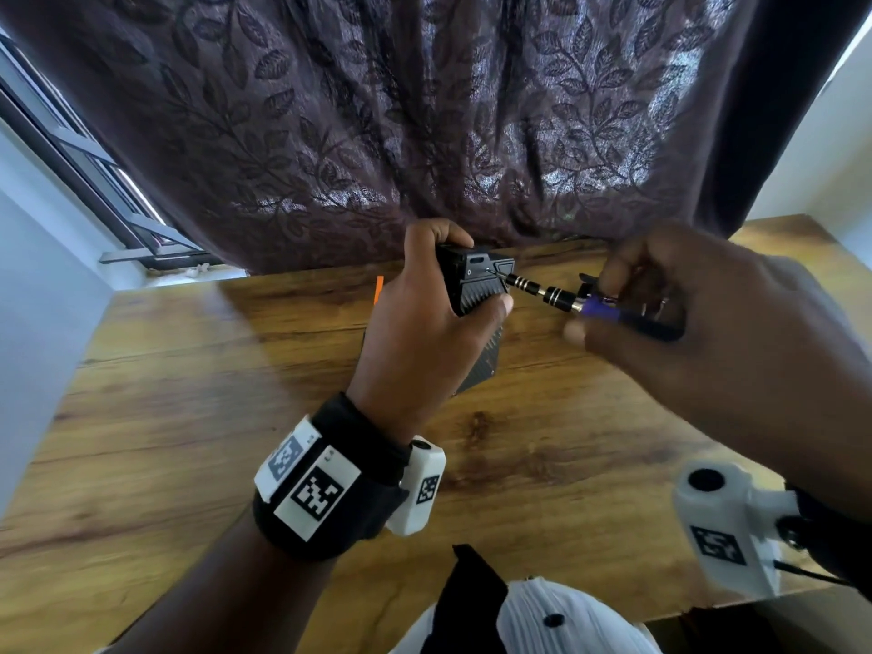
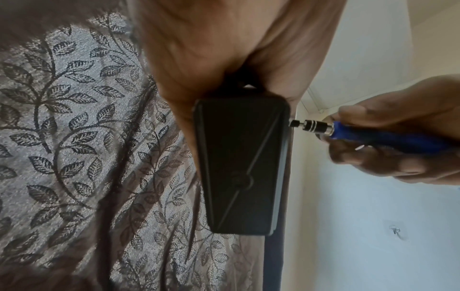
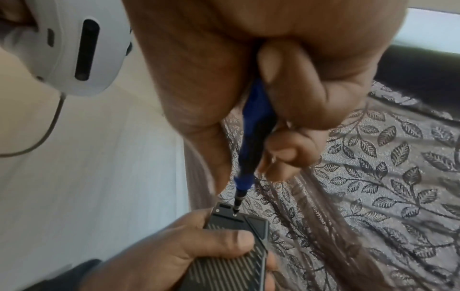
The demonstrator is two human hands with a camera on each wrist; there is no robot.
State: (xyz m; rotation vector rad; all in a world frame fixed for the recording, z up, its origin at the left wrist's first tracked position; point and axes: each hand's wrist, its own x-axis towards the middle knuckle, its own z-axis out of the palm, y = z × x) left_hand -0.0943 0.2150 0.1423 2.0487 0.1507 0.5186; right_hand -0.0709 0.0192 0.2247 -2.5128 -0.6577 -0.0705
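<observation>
**A:** Where is the case right now?

**B:** The black ribbed case (image 1: 476, 285) is held up off the counter (image 1: 188, 417), in front of the leaf-patterned curtain (image 1: 424, 110). The left hand (image 1: 415, 323) grips it. Its fingers (image 1: 441, 231) curl round the far side, the thumb lies across the ribbed face, and the end face is turned to the right.

**A:** And the other hand?

**B:** The right hand (image 1: 684, 295) is closed on the blue handle of a precision screwdriver (image 1: 557, 295). The bit sits at a small screw (image 3: 235, 211) in that end face.

**A:** How will the case handle?

**B:** I judge it rigid and fairly light, since one hand carries it without strain. The ribs should give good purchase. The smooth back, seen from the left wrist, looks slicker. I would hold it by the long edges close to the screwed end. The driver's push then goes into the palm and the case does not pivot.

**A:** Any risks?

**B:** The screw is tiny and the bit slender. A tilted driver could slip out, chew the head or scratch the face. Light pressure straight along the shaft seems wise. A loosened screw could fall to the counter and be hard to find.
</observation>
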